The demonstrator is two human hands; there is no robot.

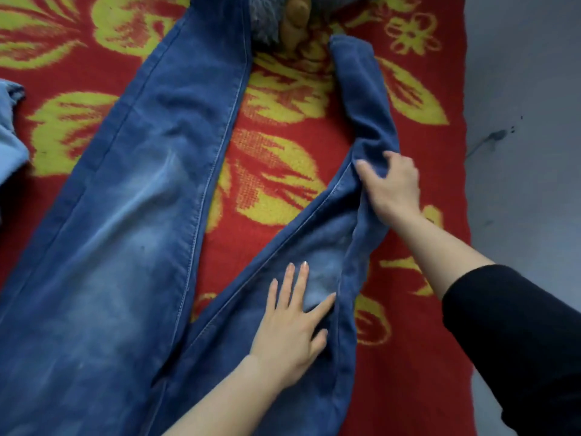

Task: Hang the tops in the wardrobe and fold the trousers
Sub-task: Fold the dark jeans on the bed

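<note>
Denim jeans (132,215) on blanket (276,171); L hand (290,325) flat, spread; R hand (391,187) pinching leg fold; no labels legible.

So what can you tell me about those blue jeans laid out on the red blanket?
The jeans are blue denim, faded paler at the thighs, with light stitching along the seams. They lie spread on the red and yellow flowered blanket, legs apart. One leg lies flat and straight; the other is rumpled and bent. The left hand presses flat on the bent leg, while the right hand grips a bunch of its fabric. The waistband is out of view.
</note>
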